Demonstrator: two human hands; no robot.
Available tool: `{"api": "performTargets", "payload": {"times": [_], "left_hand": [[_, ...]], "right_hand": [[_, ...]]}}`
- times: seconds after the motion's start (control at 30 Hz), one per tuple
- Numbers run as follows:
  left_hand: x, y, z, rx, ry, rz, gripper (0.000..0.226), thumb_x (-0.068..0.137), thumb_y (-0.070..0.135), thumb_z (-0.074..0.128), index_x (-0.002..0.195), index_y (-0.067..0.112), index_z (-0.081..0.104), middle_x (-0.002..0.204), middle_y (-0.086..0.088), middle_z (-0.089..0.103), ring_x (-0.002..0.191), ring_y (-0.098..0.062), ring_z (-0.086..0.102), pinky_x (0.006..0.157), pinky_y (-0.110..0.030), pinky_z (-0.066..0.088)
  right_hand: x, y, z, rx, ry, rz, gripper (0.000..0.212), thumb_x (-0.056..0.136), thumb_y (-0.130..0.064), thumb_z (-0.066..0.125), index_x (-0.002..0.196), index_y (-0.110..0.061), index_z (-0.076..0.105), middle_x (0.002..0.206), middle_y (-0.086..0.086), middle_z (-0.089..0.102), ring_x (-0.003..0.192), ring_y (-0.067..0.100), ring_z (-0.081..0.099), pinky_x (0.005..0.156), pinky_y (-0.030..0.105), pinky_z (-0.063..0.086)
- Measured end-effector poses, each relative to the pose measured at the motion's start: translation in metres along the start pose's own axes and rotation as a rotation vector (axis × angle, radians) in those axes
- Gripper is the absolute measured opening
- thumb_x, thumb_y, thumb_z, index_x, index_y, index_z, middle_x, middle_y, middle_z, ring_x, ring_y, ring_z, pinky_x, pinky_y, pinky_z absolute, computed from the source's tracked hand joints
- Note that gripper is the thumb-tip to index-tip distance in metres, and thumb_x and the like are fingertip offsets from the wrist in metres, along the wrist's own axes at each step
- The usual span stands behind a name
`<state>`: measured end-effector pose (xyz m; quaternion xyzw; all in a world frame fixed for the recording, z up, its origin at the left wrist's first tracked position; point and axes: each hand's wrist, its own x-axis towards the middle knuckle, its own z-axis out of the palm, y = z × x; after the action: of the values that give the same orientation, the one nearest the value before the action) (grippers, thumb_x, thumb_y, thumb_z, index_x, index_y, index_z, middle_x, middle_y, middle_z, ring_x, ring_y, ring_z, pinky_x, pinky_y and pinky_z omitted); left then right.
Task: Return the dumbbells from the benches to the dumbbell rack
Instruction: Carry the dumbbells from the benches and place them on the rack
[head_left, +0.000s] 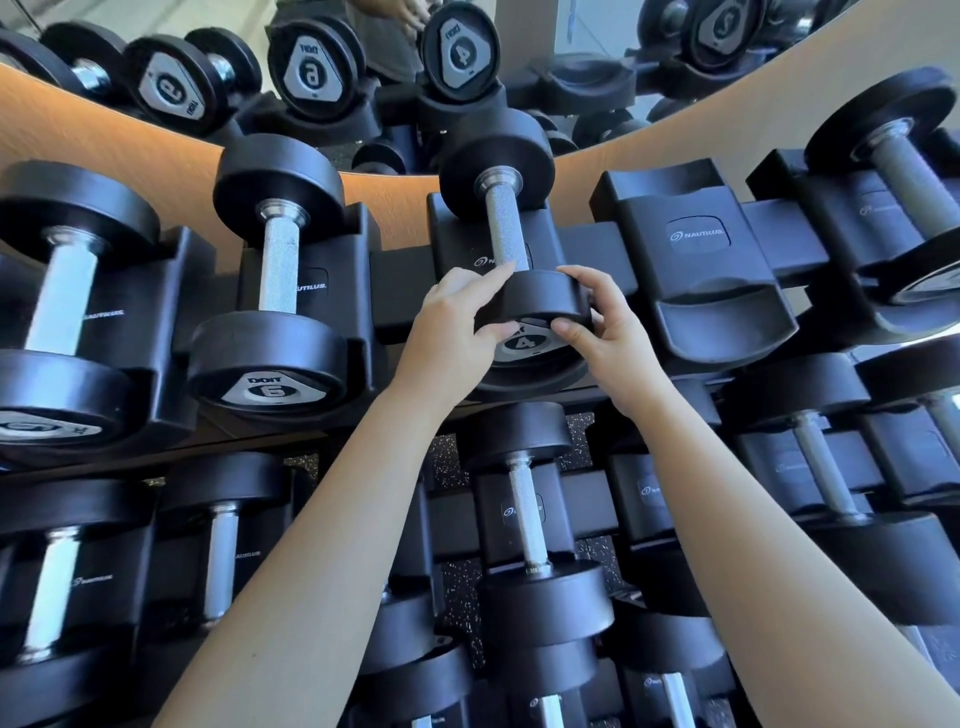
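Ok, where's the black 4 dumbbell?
Head view, centre: the 4 dumbbell, between the black 6 dumbbell and an empty rack cradle, left hand and right hand gripping it.

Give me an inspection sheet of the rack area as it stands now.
Surface: dumbbell rack, black cradles in tiers; one empty cradle on the top tier.
Job's things: 4 dumbbell lying in its own top-tier slot; 6 dumbbell seated to its left.
Clutter: nothing seen.
Hands: left hand and right hand both grip the 4 dumbbell's near head.
Cables: nothing seen.
Surroundings: mirror behind the rack; speckled floor below.
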<state>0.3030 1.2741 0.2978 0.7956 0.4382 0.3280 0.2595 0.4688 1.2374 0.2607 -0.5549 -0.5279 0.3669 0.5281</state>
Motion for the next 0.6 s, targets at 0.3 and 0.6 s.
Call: {"api": "performTargets", "payload": {"times": [0.3,0.6], "left_hand": [[0.009,0.008,-0.004,0.163,-0.034,0.045,0.055,0.08,0.008,0.067,0.132,0.015,0.048,0.107,-0.011,0.055,0.103,-0.029,0.049,0.093,-0.037,0.04],[-0.007,-0.008,-0.002,-0.042,0.07,0.019,0.056,0.081,0.004,0.065,0.133,0.012,0.046,0.119,-0.003,0.053,0.111,-0.01,0.047,0.095,-0.006,0.029]], "right_hand": [[-0.009,0.002,0.014,0.051,0.075,-0.012,0.045,0.084,-0.015,0.053,0.115,-0.046,0.044,0.126,-0.001,0.05,0.118,0.025,0.05,0.102,0.052,0.039],[-0.003,-0.01,0.007,-0.2,-0.004,-0.082,0.051,0.086,-0.012,0.061,0.132,-0.029,0.045,0.109,-0.025,0.044,0.096,-0.021,0.04,0.086,0.0,0.032]]}}
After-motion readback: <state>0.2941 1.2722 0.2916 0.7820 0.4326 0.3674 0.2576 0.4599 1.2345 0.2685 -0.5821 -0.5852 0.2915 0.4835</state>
